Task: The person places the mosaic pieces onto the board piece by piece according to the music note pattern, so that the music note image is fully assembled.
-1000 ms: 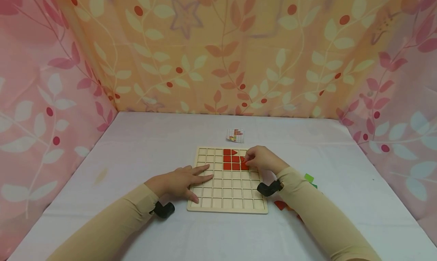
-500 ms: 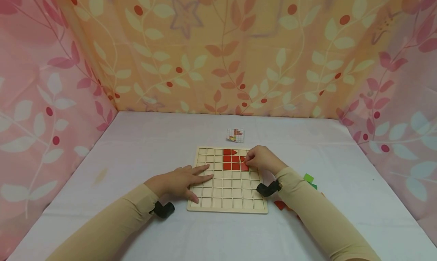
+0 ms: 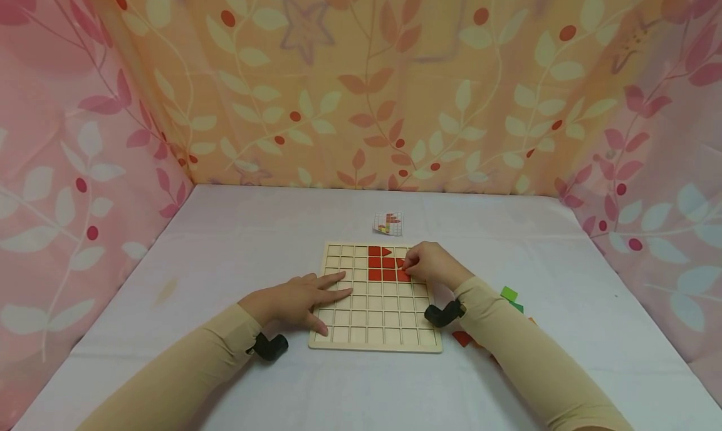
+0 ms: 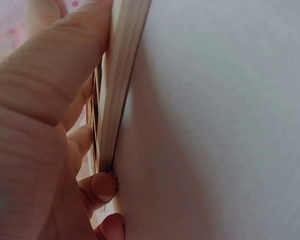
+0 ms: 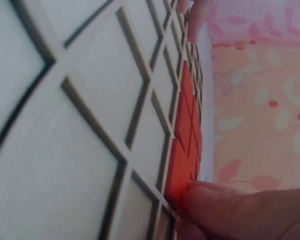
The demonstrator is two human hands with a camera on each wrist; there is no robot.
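A pale wooden grid board lies on the white table. Red square tiles fill cells in its upper middle, with a red triangular tile in the top row. My right hand pinches a red square tile at the right end of the third row, thumb and fingertips at its edge. The fingers partly cover that tile and a red piece just above it. My left hand rests on the board's left side, fingers spread; the left wrist view shows its thumb against the board's edge.
Behind the board lies a small printed card with a coloured grid pattern. Loose pieces lie right of the board, partly under my right forearm: a light green tile, a darker green one and a red one. Patterned curtains surround the table.
The red tile at my right fingertips has shifted slightly and now sits flatter in its cell. My left hand and the board stay where they were.
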